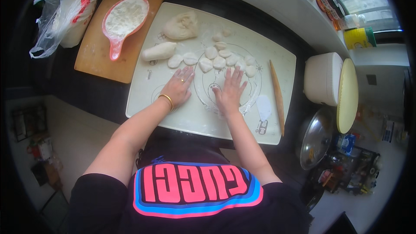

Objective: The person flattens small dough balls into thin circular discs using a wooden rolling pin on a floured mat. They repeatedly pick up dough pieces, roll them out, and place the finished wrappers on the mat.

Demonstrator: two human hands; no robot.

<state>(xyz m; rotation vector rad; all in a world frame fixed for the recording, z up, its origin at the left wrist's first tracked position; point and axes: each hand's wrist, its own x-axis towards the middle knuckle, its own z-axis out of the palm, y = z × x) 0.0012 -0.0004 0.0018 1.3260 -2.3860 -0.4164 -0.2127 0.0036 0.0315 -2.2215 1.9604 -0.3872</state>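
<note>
My left hand (177, 88), with a ring and a gold bangle, lies palm down on the pale pastry mat (143, 97). Its fingers are stretched out, their tips just below a small flattened dough piece (190, 58). To the right, my right hand (230, 92) rests palm down with fingers spread over the mat's printed circle. Its fingertips reach the lower edge of a cluster of small dough pieces (219, 63); whatever is under the palms is hidden. Beyond my left hand lie a thick dough roll (159, 51) and a larger dough lump (181, 26).
A tapered wooden rolling pin (277, 97) and a white scraper (263, 107) lie on the mat's right. A pink-rimmed scoop of flour (126, 16) sits on a wooden board (93, 54) beside a plastic bag (71, 15). Right of the mat stand a cream appliance (321, 78) and a metal lid (316, 138).
</note>
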